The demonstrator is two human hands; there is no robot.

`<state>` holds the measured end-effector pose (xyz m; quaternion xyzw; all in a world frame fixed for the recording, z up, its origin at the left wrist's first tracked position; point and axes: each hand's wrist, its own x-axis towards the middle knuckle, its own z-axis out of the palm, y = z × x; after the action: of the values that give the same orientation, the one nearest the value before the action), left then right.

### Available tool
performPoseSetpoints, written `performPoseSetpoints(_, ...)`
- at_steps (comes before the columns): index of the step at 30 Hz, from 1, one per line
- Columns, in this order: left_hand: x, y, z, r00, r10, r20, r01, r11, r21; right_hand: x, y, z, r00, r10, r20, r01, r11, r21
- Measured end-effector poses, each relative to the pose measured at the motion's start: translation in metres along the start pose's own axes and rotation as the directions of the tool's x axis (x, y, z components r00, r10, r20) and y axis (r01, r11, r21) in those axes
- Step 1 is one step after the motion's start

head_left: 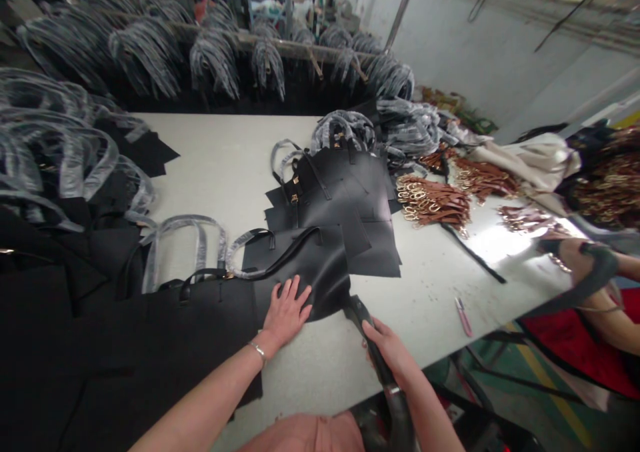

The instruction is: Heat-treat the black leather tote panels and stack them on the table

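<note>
The left hand lay spread flat on the black bag, which sat beneath and just beyond it on the counter. To its right, I had the right hand wrapped around a black hose tool, tip at the bag's edge. I judged this step as working that edge; the next move called for steady pressure.

A pale table bears black bags and brown straps.
</note>
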<state>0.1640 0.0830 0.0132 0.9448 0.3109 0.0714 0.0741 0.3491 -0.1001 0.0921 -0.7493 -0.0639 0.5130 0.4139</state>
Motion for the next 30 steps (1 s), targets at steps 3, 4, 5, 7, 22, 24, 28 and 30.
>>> performPoseSetpoints(3, 0.001, -0.001, 0.001, 1.0, -0.009, -0.002, 0.009, 1.0, -0.009, 0.014, -0.017, 0.003, 0.993, -0.074, -0.092, 0.075, 0.997, 0.001)
performPoseSetpoints(4, 0.0, 0.0, 0.001, 1.0, -0.014, 0.0, 0.014, 1.0, -0.016, 0.015, -0.021, 0.001, 0.985, -0.101, -0.137, 0.102, 0.995, 0.0)
performPoseSetpoints(5, -0.001, 0.003, 0.002, 1.0, -0.017, 0.003, 0.017, 1.0, -0.024, 0.015, -0.025, -0.002, 0.975, -0.125, -0.182, 0.126, 0.992, -0.003)
performPoseSetpoints(7, -0.009, 0.014, 0.003, 1.0, -0.017, 0.021, 0.018, 0.999, -0.046, 0.011, -0.029, -0.01, 0.957, -0.156, -0.245, 0.158, 0.987, -0.012)
performPoseSetpoints(22, 0.005, 0.074, 0.0, 0.987, 0.14, 0.076, -0.109, 0.943, -0.315, -0.002, -0.022, -0.026, 0.994, -0.04, -0.105, 0.039, 0.999, -0.018)
performPoseSetpoints(24, 0.026, 0.072, 0.007, 0.992, 0.118, 0.035, -0.109, 0.975, -0.196, 0.004, -0.028, -0.027, 0.995, -0.045, -0.093, 0.043, 0.999, -0.027)
performPoseSetpoints(28, 0.031, 0.072, 0.024, 0.98, 0.198, -0.022, -0.199, 0.976, -0.089, 0.024, -0.042, -0.026, 0.996, -0.054, -0.065, 0.051, 0.997, -0.051)
performPoseSetpoints(30, 0.027, 0.072, 0.029, 0.973, 0.225, -0.043, -0.227, 0.972, -0.065, 0.036, -0.053, -0.023, 0.997, -0.057, -0.05, 0.054, 0.996, -0.064)
